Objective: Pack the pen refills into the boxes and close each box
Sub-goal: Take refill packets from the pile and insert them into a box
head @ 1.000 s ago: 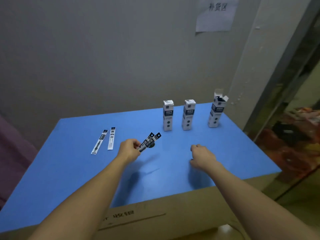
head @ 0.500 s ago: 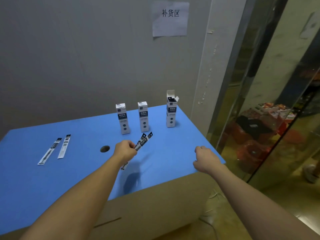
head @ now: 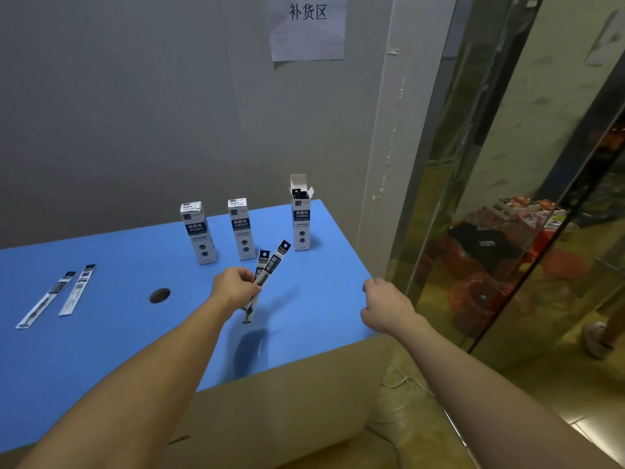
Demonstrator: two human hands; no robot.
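Blue and wide, the surface [head: 101, 350] carries three upright boxes along its far edge, and only the open box [head: 300, 218] near the far right corner has its flap up. Toward that box point the two pen refills [head: 269, 270] pinched in the curled fingers [head: 245, 277] of the left hand [head: 233, 287], long axes tilted up and right; this hand is nearer it. By the right edge, the right hand [head: 385, 304] is loosely curled, holding nothing, while two spare refills [head: 57, 294] lie near the left edge.
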